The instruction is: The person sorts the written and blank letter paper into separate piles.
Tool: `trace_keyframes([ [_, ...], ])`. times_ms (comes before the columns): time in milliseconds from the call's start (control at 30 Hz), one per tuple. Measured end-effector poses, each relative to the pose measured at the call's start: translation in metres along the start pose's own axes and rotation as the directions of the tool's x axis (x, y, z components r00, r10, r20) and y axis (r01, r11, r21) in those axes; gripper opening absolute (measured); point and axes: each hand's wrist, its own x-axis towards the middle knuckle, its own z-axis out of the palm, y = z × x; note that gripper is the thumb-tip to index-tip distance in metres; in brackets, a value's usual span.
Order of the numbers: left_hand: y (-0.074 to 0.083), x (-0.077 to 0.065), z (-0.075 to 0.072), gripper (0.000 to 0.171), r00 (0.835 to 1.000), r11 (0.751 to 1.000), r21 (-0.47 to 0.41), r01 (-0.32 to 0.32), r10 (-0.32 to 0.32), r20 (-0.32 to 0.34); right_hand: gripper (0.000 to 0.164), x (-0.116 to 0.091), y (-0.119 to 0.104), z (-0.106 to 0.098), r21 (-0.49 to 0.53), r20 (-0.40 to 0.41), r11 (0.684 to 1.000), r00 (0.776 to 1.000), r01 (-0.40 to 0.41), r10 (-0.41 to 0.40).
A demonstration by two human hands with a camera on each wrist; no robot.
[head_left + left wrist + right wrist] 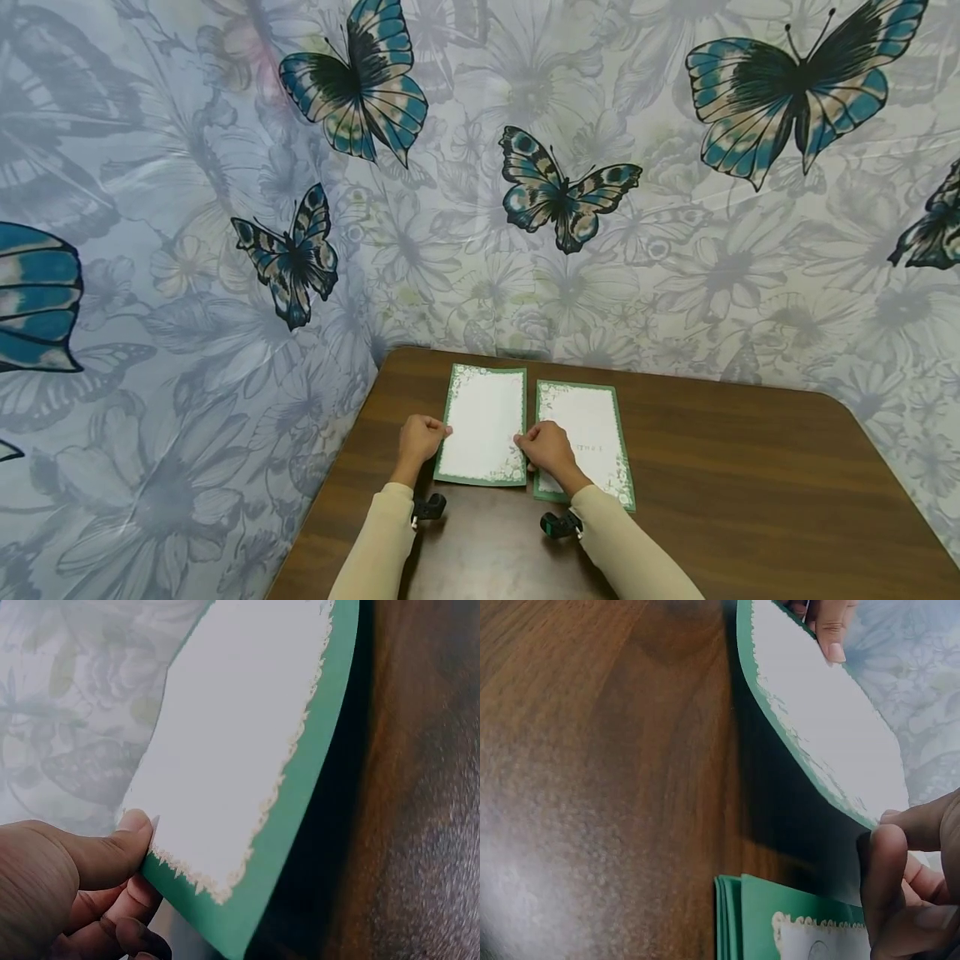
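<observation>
A white sheet with a green border and a floral edge [483,421] is held up between both hands, bowed and lifted from the table in the wrist views. My left hand [420,439] pinches its left edge, thumb on the white face [195,735] and fingers behind. At the opposite edge, my right hand [551,448] grips the sheet between thumb and fingertips. Under the right forearm and hand lies a stack of matching green-bordered sheets [581,412], faint lettering on the top one; its layered green edges [727,915] show in the right wrist view.
The brown wooden table [720,467] stretches off to the right. Behind it and on the left hangs a pale floral wall covering [450,275] with teal butterflies. A dark wrist device [430,507] sits on the left wrist and another [561,525] on the right.
</observation>
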Motion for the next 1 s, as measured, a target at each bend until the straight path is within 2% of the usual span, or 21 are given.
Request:
trace_keyframes([
  [267, 0.0011, -0.0008, -0.0007, 0.02, 0.999, 0.997, 0.064, 0.044, -0.044, 0.009, 0.036, -0.0032, -0.0028, 0.0008, -0.065, 0.035, 0.998, 0.999, -0.015, 0.017],
  [500, 0.0, -0.0006, -0.0009, 0.021, 0.999, 0.992, 0.122, 0.031, -0.032, 0.008, 0.049, -0.005, -0.0047, 0.002, -0.103, 0.037, 0.994, 0.999, -0.021, 0.025],
  [1000, -0.0024, 0.0016, 0.0075, 0.023, 0.999, 0.983, 0.186, 0.007, 0.001, -0.044, 0.046, -0.0023, -0.0047, 0.0042, -0.194, 0.027, 0.98, 0.999, -0.041, 0.047],
])
